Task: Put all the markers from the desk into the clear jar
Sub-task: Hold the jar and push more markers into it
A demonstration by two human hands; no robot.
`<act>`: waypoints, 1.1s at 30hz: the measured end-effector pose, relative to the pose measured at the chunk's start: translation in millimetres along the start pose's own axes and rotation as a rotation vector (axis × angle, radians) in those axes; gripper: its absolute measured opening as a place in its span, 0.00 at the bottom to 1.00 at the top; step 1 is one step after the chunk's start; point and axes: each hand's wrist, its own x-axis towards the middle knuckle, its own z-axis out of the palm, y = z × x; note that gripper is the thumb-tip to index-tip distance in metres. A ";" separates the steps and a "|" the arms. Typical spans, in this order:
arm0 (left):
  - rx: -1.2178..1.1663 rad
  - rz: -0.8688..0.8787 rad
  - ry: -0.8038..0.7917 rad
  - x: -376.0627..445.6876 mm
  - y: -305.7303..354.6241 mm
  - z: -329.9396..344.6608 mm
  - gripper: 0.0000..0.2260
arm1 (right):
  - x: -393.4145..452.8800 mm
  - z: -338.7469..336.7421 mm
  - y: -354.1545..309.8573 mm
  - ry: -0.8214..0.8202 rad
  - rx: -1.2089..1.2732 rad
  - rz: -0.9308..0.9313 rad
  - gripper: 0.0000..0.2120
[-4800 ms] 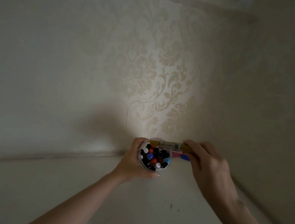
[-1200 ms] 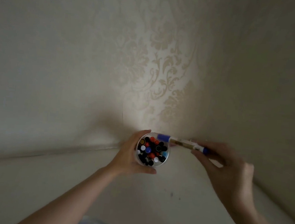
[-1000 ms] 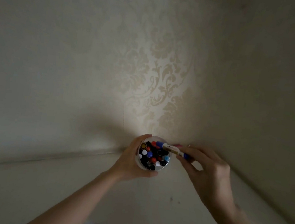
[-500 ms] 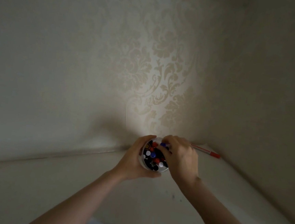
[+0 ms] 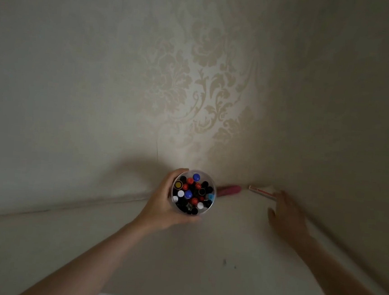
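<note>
The clear jar [image 5: 214, 187] stands on the white desk [image 5: 202, 265] near the back wall, packed with several markers whose black, red, blue and white caps face up. My left hand [image 5: 160, 205] is wrapped around the jar's left side. A pink marker [image 5: 228, 190] lies on the desk just right of the jar, against the wall. A white marker with red print [image 5: 261, 191] lies in the back right corner. My right hand [image 5: 286, 214] hovers with fingers spread, its fingertips at that marker's right end, holding nothing.
Patterned beige wallpaper covers the back wall [image 5: 194, 88] and the right wall [image 5: 344, 113], which meet in a corner behind the markers. Small dark specks [image 5: 224, 262] mark the desk in front.
My right hand dropped the blue-capped marker into the jar, then moved right toward the white marker in the corner. The pink marker beside the jar is now uncovered. My left hand kept its hold.
</note>
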 end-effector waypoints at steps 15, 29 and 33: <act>0.010 -0.009 -0.035 -1.2 -1.2 1.4 0.47 | 7.9 28.1 36.9 0.073 -0.142 0.078 0.15; 0.048 0.060 -0.008 -23.7 4.6 3.1 0.46 | -130.7 -120.4 -110.0 0.626 0.679 -0.461 0.05; 0.030 0.063 0.005 -31.7 7.0 3.3 0.46 | -130.7 -101.4 -124.5 0.708 0.580 -0.626 0.06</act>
